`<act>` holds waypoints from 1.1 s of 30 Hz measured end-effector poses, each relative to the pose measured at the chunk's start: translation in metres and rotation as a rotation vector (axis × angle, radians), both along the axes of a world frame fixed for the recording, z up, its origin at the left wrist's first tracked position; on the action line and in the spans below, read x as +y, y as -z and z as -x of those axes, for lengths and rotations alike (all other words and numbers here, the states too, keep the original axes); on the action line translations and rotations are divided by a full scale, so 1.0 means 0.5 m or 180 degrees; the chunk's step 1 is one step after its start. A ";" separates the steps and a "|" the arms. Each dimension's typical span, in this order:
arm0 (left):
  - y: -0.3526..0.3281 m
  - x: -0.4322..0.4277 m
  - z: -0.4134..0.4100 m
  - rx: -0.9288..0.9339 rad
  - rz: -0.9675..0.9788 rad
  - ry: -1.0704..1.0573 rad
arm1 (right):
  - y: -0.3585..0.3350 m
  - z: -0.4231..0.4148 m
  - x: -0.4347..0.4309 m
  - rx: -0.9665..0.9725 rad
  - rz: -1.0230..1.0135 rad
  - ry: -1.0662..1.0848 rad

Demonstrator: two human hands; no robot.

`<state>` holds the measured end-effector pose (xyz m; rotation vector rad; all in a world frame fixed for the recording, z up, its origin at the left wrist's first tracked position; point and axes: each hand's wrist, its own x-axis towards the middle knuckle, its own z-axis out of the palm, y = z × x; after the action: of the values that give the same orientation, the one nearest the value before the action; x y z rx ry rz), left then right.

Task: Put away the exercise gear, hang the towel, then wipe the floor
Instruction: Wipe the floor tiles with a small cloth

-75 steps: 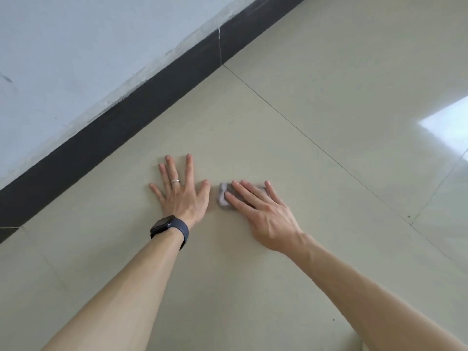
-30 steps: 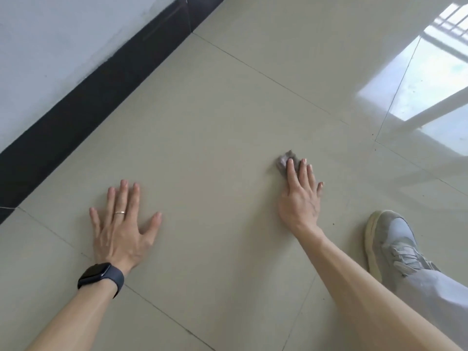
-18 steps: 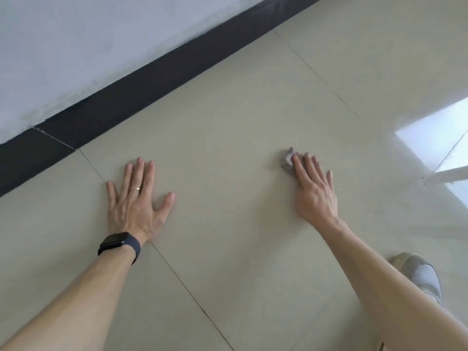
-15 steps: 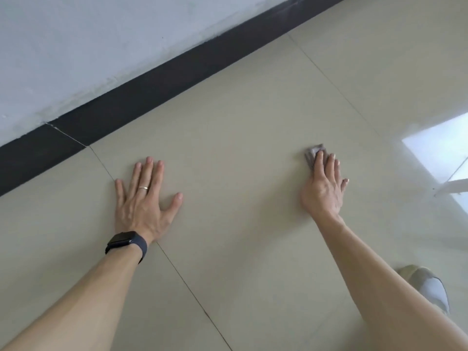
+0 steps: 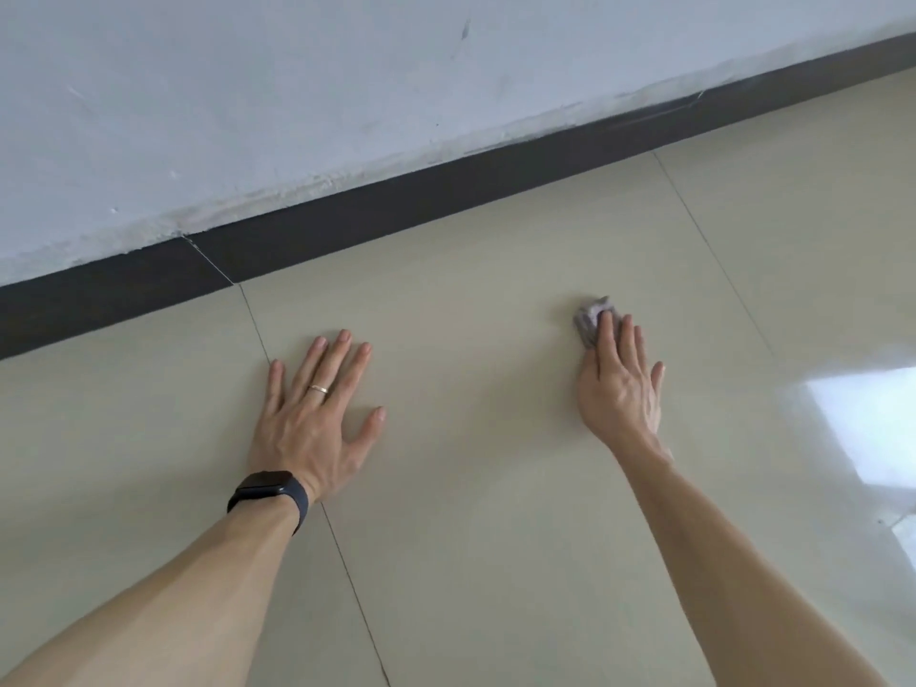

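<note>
A small grey wiping cloth (image 5: 587, 317) lies bunched on the beige tiled floor (image 5: 471, 488). My right hand (image 5: 619, 384) presses flat on it with straight fingers, and only the cloth's far left part shows past the fingertips. My left hand (image 5: 317, 414) lies flat on the floor with its fingers spread, well to the left of the cloth. It wears a ring, and a dark watch sits on its wrist.
A dark skirting board (image 5: 446, 190) runs along the foot of a white wall (image 5: 297, 91) just beyond the hands. Grout lines cross the tiles. A bright window reflection (image 5: 867, 423) shines on the floor at the right.
The view has swung up toward the wall, and the grey shoe at the lower right has left the frame. My right hand still presses the cloth; my left hand stays planted.
</note>
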<state>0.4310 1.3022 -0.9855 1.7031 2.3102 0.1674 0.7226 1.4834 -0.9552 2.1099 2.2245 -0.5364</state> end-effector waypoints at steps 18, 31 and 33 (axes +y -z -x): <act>-0.004 0.008 0.006 0.0087 0.0171 0.0128 | 0.013 0.222 0.199 0.0025 -0.0017 0.0176; -0.013 0.009 0.004 0.0074 0.0153 0.0089 | 0.030 0.231 0.229 -0.0020 -0.0691 -0.1890; -0.013 0.010 0.005 0.0075 0.0161 0.0091 | 0.028 0.243 0.240 0.0045 -0.0526 -0.0626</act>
<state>0.4285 1.3071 -0.9791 1.7213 2.2854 0.0833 0.6011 1.6033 -0.9693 1.9282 2.5280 -0.3693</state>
